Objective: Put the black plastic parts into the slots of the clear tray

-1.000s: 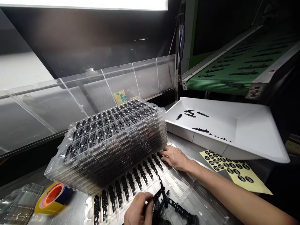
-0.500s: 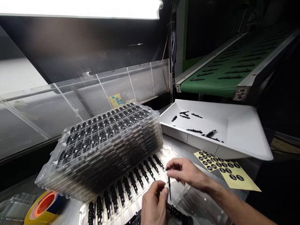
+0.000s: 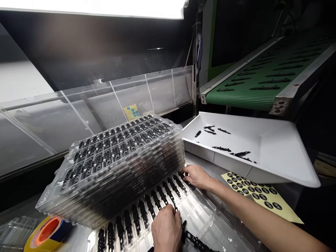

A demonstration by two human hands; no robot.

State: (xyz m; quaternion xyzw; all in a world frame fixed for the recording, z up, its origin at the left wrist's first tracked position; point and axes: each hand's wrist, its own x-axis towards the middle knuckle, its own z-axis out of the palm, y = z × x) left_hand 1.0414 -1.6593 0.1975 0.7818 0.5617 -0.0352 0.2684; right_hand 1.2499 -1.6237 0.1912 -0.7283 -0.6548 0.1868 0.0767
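Observation:
My right hand reaches to the far right end of a clear plastic tray. Its fingers pinch a slim black perforated part at the last slot of the row. My left hand is closed above the tray's middle, and a narrow black part sticks out from its fingertips. Similar black parts lie side by side along the tray's back row. Beside the left hand more black parts rest in a loose bunch, partly hidden by that hand.
Behind stands a tall stack of filled trays. At right are a white bin with loose black parts, a green conveyor carrying more, and a yellow sticker sheet. Tape rolls lie at the lower left.
My right hand has moved away from the left hand, up and back to the end of the tray row, with the black part. My left hand has turned knuckles up. The view shifted slightly.

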